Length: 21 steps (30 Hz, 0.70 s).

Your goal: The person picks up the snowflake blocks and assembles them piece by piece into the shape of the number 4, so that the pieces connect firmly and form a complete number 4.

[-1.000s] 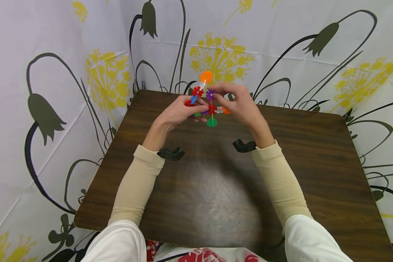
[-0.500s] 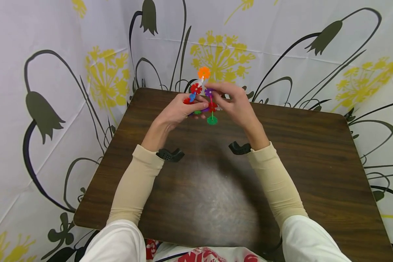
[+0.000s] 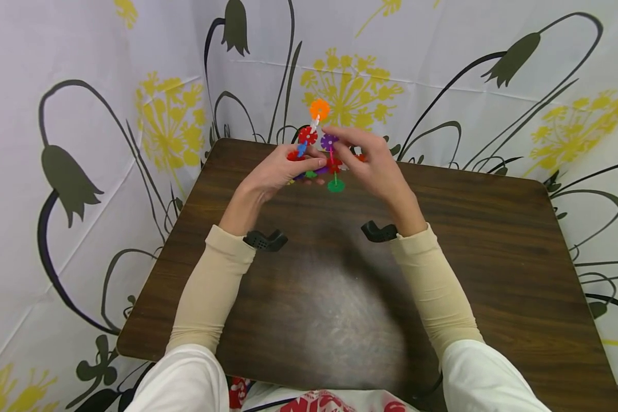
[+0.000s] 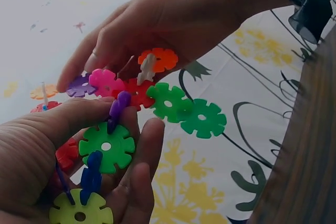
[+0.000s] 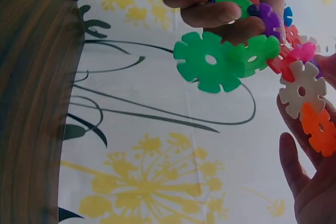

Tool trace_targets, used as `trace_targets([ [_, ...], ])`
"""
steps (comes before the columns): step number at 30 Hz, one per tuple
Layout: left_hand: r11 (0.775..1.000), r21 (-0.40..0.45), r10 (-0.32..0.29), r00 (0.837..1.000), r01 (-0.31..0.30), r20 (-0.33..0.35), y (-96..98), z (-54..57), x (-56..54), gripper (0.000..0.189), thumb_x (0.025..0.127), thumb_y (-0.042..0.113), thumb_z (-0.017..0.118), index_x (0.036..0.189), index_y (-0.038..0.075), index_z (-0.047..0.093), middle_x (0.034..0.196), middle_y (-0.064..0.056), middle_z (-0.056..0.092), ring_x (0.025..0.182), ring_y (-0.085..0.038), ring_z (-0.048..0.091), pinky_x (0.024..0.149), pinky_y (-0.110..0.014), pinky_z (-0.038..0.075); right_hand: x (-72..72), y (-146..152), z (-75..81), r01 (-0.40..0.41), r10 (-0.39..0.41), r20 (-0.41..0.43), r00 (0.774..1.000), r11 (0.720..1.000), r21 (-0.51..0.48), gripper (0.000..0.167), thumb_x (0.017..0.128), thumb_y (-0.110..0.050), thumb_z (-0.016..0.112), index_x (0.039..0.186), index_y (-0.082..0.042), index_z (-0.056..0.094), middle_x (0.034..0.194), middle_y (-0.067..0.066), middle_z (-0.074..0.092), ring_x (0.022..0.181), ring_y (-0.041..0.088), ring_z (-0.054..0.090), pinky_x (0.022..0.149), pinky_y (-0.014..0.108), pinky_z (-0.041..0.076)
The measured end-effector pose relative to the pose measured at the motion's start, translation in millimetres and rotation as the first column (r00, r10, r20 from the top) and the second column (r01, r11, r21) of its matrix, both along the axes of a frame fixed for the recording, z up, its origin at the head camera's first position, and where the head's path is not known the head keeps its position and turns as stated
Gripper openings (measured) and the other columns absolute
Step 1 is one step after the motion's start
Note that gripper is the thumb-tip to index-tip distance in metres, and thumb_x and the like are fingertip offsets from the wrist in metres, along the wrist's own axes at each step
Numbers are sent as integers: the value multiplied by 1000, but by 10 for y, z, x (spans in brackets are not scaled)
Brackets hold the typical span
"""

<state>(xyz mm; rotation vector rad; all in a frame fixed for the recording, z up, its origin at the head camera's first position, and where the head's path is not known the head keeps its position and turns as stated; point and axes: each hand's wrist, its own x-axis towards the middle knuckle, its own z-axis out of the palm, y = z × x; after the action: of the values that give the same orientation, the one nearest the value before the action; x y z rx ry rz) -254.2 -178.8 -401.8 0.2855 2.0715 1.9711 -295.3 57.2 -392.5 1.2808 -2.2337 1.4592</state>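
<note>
Both hands hold a linked structure of notched, flower-shaped plastic discs in the air over the far side of the table. My left hand grips its middle between thumb and fingers, near a purple disc and a green disc. A yellow disc hangs at the near end in the left wrist view. My right hand pinches another purple disc, joined to a pink disc. An orange disc tops the upper branch. White and orange discs lie against the right palm.
The brown wooden table lies below the hands. A white curtain with yellow and dark green plant prints stands close behind and to the left. Black wrist cameras sit on both wrists.
The structure and both hands have shifted slightly up in the head view, and its orange top disc has moved a little left. Both hands keep their hold.
</note>
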Motion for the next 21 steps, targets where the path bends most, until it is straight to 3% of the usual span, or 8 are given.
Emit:
trace_targets([
  [6,1000,-2,-2,999,2,32,87,-87,-60,27,106,28,71,121,6,71,111,-11,76,95,-31,76,84,-31,56,-7,128,-81,59,-62,69,996,998,38,47,108,-24,66,154,-22,59,109,5,73,103,16,67,95,35,54],
  [8,1000,-2,-9,999,9,39,128,-107,-95,28,106,28,71,122,5,71,113,-10,76,96,-35,77,82,-30,57,-24,200,-124,74,-81,108,991,995,66,46,106,-28,66,150,-20,59,111,5,71,106,17,65,101,39,53],
  [14,999,-9,-42,997,43,71,263,-164,-203,36,106,32,70,132,7,66,119,-12,73,91,-29,81,75,-28,57,-30,464,-263,93,-112,177,978,989,112,37,101,-32,71,132,-13,64,124,2,69,119,17,62,111,46,48],
  [16,999,0,-46,995,47,83,296,-190,-226,38,107,31,69,136,8,63,121,-12,72,87,-25,81,73,-27,57,-10,515,-296,92,-114,183,977,988,123,33,102,-32,71,129,-14,66,126,1,69,119,16,61,109,46,49],
  [21,998,10,-60,994,59,92,383,-286,-285,40,109,36,64,139,11,52,128,-16,70,80,-28,81,66,-28,54,18,610,-406,107,-139,213,967,982,154,27,103,-30,72,125,-15,70,125,2,71,114,18,64,102,42,53],
])
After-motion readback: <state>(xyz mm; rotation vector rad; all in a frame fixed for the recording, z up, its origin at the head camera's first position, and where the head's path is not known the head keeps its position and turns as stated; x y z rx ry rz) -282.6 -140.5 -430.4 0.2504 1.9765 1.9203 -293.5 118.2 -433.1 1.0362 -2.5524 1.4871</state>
